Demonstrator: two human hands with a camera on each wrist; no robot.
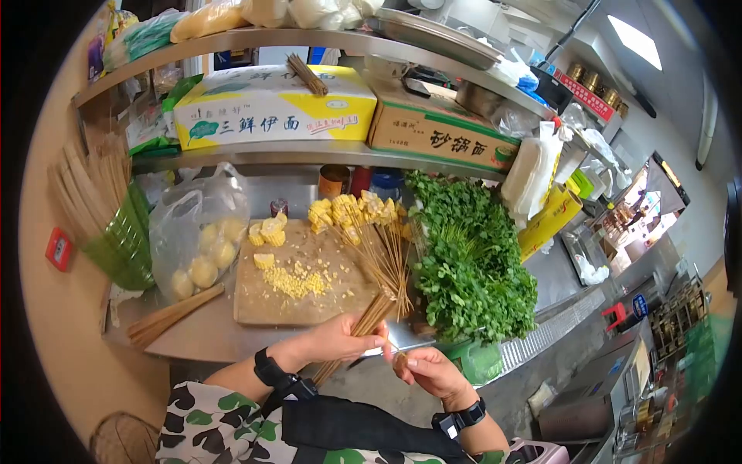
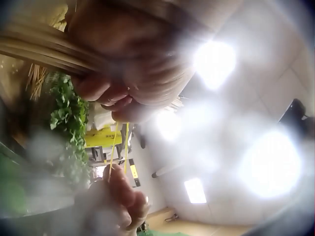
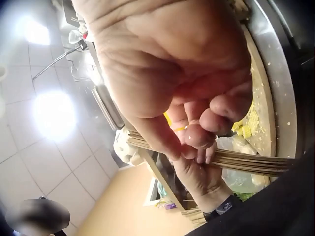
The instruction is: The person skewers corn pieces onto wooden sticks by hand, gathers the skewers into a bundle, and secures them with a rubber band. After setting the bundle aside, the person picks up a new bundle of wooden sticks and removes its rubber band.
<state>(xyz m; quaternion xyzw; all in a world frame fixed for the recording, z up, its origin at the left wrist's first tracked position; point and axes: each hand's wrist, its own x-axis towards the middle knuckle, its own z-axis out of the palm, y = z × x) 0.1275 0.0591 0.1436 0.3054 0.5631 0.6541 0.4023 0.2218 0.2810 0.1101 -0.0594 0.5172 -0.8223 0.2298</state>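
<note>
My left hand (image 1: 336, 339) grips a thick bundle of bamboo skewers (image 1: 375, 313) just in front of the cutting board (image 1: 255, 305). Close beside it on the right, my right hand (image 1: 434, 373) pinches a yellow rubber band (image 2: 126, 147). In the left wrist view the band runs as two taut strands from the left hand's fingers to the right hand's fingertips. The right wrist view shows the bundle (image 3: 246, 162) crossing behind the right hand's curled fingers. More loose skewers (image 1: 396, 263) fan out over the board's right side.
Corn pieces (image 1: 340, 213) and loose kernels (image 1: 294, 282) lie on the board. A heap of leafy greens (image 1: 471, 263) stands to its right. At left are a clear bag of round yellowish items (image 1: 202, 271) and another skewer bundle (image 1: 174, 317). A shelf (image 1: 294, 153) with boxes spans the back.
</note>
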